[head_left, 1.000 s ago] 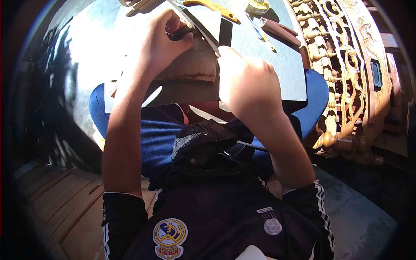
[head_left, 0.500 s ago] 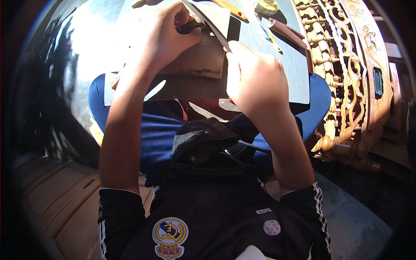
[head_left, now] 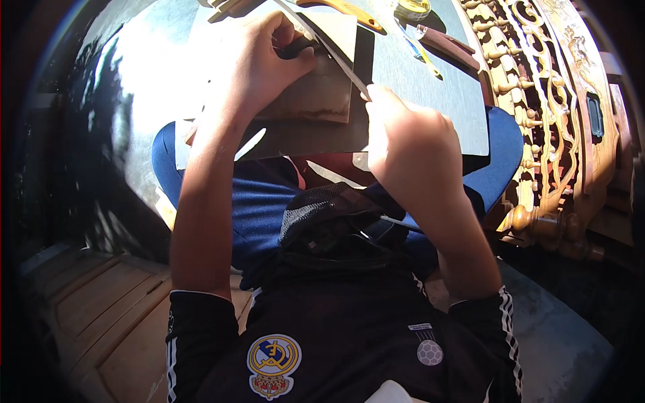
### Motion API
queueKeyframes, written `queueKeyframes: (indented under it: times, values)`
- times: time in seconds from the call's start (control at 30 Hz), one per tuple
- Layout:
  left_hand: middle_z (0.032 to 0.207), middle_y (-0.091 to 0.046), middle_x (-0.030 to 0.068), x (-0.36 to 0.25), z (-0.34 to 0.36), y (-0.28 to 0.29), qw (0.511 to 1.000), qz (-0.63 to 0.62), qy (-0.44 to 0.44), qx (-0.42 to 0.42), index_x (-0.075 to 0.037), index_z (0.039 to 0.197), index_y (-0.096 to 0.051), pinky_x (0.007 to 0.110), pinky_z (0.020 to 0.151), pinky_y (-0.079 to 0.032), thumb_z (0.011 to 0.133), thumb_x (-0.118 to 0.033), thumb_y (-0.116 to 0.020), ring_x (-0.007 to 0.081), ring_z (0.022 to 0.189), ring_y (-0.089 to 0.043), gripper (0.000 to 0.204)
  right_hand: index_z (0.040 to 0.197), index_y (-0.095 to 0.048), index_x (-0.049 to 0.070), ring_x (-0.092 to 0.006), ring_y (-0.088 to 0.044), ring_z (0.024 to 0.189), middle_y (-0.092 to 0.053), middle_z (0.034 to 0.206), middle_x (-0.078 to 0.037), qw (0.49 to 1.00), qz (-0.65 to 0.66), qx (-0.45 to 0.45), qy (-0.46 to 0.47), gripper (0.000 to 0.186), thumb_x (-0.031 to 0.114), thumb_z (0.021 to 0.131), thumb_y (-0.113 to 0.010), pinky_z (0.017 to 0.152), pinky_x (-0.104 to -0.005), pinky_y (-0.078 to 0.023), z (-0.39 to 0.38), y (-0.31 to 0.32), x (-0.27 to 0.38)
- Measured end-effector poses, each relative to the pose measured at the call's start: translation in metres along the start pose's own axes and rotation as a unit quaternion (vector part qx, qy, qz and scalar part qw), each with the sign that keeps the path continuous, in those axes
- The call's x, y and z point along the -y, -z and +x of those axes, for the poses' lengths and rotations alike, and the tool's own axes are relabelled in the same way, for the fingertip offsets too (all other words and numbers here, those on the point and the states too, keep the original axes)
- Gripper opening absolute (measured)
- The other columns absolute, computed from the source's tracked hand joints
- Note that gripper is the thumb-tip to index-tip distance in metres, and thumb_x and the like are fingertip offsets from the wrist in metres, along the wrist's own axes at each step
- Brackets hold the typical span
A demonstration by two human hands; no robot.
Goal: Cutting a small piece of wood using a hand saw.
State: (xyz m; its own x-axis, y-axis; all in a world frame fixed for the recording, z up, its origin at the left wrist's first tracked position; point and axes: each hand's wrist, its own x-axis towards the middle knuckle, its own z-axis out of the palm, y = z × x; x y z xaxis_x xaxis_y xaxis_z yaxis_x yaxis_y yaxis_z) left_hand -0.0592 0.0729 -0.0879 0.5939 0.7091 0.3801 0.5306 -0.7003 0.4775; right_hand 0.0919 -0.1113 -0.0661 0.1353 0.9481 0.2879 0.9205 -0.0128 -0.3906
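My left hand (head_left: 259, 64) is closed at the top of the view, pinching a small dark piece (head_left: 295, 48) between thumb and fingers over a wooden block (head_left: 306, 97). My right hand (head_left: 413, 138) is closed round the near end of a long, thin, greyish strip (head_left: 332, 52), possibly a file. The strip slants from upper left to lower right and passes beside the dark piece; whether the two touch, I cannot tell. The block rests on a grey board (head_left: 430, 121) across my lap. Glare washes out part of my left hand.
On the board's far side lie an orange-handled tool (head_left: 349, 12), a thin blue and yellow brush (head_left: 423, 54), a brown wooden piece (head_left: 449, 47) and a round yellowish container (head_left: 411, 9). Carved wooden furniture (head_left: 537, 101) stands along the right. A black mesh cap (head_left: 329, 208) lies in my lap.
My right hand has drawn back toward me and slightly right with the strip. My left hand keeps its pinch on the dark piece. The whole view has shifted slightly.
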Motion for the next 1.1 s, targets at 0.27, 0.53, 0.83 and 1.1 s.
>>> queueKeyframes:
  times: [0.27, 0.53, 0.83, 1.1]
  values:
    - [0.091, -0.077, 0.0070, -0.013, 0.003, 0.002, 1.000, 0.017, 0.017, -0.002, -0.005, 0.080, -0.053, 0.028, 0.073, -0.057, 0.080, -0.015, -0.086, 0.0115, 0.081, -0.070, 0.034, 0.119, -0.064, 0.001, -0.0295, -0.066, 0.057, -0.063, 0.067, -0.010, 0.998, 0.032, -0.043, -0.017, 0.032, 0.003, 0.087, -0.068, 0.051, -0.0400, -0.052, -0.052, 0.010, -0.002]
    - [0.099, -0.077, 0.0075, 0.000, 0.003, -0.009, 0.995, -0.093, 0.026, 0.027, -0.007, 0.079, -0.050, 0.029, 0.077, -0.057, 0.084, -0.017, -0.084, 0.0123, 0.085, -0.069, 0.035, 0.102, -0.064, 0.001, -0.0316, -0.067, 0.061, -0.065, 0.070, -0.012, 0.999, 0.029, -0.019, -0.038, 0.019, 0.004, 0.084, -0.066, 0.055, -0.0389, -0.053, -0.045, 0.010, -0.001]
    - [0.098, -0.075, 0.0066, 0.008, 0.002, -0.009, 0.995, -0.092, 0.043, 0.014, -0.007, 0.081, -0.051, 0.026, 0.074, -0.053, 0.084, -0.019, -0.084, 0.0102, 0.082, -0.064, 0.035, 0.102, -0.063, 0.001, -0.0267, -0.068, 0.061, -0.060, 0.064, -0.010, 0.999, 0.022, -0.007, -0.034, 0.019, 0.007, 0.086, -0.071, 0.053, -0.0359, -0.052, -0.066, 0.021, 0.000]
    - [0.102, -0.075, 0.0082, 0.004, 0.003, -0.013, 0.990, -0.125, 0.050, 0.044, -0.007, 0.081, -0.049, 0.028, 0.079, -0.054, 0.085, -0.016, -0.083, 0.0092, 0.085, -0.065, 0.036, 0.097, -0.062, 0.003, -0.0329, -0.069, 0.064, -0.064, 0.069, -0.014, 1.000, 0.011, -0.008, -0.024, 0.017, 0.006, 0.081, -0.064, 0.061, -0.0418, -0.056, -0.025, -0.001, -0.007]
